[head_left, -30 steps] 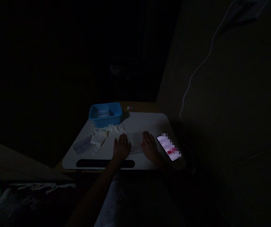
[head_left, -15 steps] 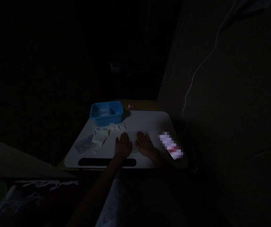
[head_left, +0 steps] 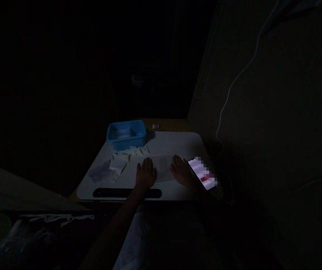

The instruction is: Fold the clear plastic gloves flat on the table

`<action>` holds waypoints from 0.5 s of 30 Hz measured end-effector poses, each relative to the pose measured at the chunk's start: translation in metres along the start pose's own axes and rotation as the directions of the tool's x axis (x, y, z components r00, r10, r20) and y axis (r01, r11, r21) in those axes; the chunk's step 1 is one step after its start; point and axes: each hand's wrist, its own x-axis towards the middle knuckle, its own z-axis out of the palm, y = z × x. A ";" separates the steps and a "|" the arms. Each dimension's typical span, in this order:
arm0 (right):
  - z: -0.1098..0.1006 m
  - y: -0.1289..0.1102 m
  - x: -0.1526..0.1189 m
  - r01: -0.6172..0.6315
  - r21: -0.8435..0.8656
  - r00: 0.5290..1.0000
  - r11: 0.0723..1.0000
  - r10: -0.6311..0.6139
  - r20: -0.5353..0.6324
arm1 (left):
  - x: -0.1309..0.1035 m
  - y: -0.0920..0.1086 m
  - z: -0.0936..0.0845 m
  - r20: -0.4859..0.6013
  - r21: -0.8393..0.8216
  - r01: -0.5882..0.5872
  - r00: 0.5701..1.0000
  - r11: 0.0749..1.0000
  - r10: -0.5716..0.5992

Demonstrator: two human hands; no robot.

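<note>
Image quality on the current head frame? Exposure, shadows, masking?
Head view: heavily underexposed, surroundings nearly black; the phone screen is the brightest patch, partly pixelated; the blue basin has a soft shadow to its right on the white tabletop; left hand and right hand are dim but outlined; the clear plastic sheet between them is low-contrast.

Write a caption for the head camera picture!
Left hand and right hand flank a translucent sheet near a glowing phone.
</note>
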 end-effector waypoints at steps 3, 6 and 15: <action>-0.003 -0.001 -0.001 -0.002 -0.010 1.000 1.000 0.002 -0.009 | 0.000 -0.001 0.001 0.007 0.006 0.007 1.000 1.000 -0.007; -0.006 -0.003 -0.001 -0.009 -0.004 1.000 1.000 0.009 -0.005 | -0.001 -0.003 0.001 -0.017 -0.002 0.038 0.999 0.999 -0.038; -0.010 -0.006 0.001 -0.037 0.031 0.998 0.999 0.035 0.047 | 0.014 0.035 -0.006 -0.040 -0.056 -0.049 0.998 0.997 0.047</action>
